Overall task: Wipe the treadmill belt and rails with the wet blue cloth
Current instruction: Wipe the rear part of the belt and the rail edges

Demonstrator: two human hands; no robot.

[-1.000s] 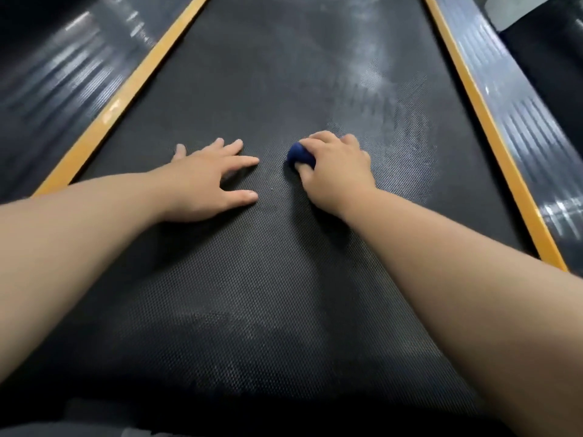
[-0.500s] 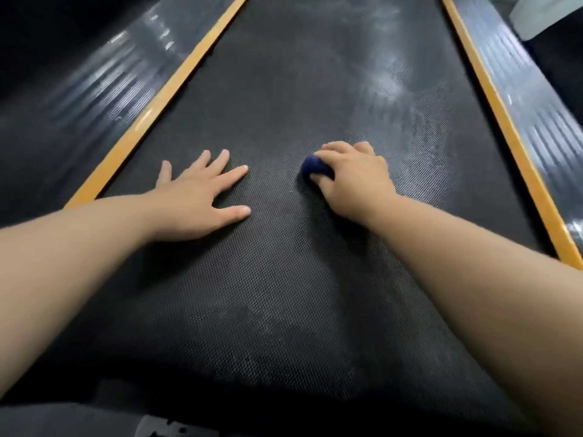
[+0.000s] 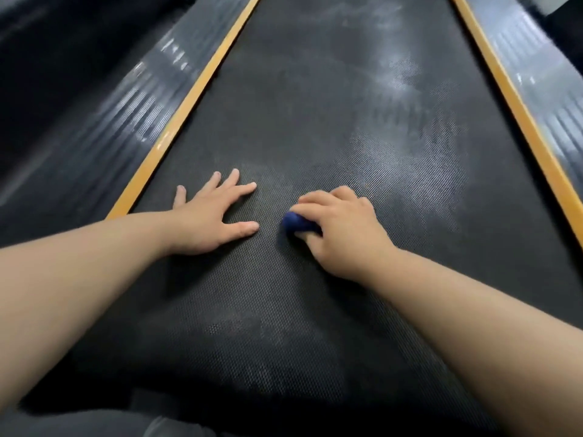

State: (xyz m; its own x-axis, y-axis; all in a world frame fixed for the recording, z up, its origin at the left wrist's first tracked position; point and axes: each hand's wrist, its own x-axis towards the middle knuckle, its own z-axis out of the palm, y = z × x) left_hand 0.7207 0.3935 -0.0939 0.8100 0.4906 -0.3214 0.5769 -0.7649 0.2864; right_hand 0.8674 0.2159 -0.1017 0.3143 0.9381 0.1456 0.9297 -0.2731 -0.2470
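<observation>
Two yellow strips flank belt; left hand flat beside cloth.

The person's bare left forearm and bare right forearm are uncovered from the wrist to the edge of view, smooth and rounded. The broad left hand has short, plain fingernails trimmed close to the fingertips; the right hand shows rounded knuckles. Along the bottom edge runs a blurred strip of dull grey fabric; whether it is the person's clothing cannot be told.
</observation>
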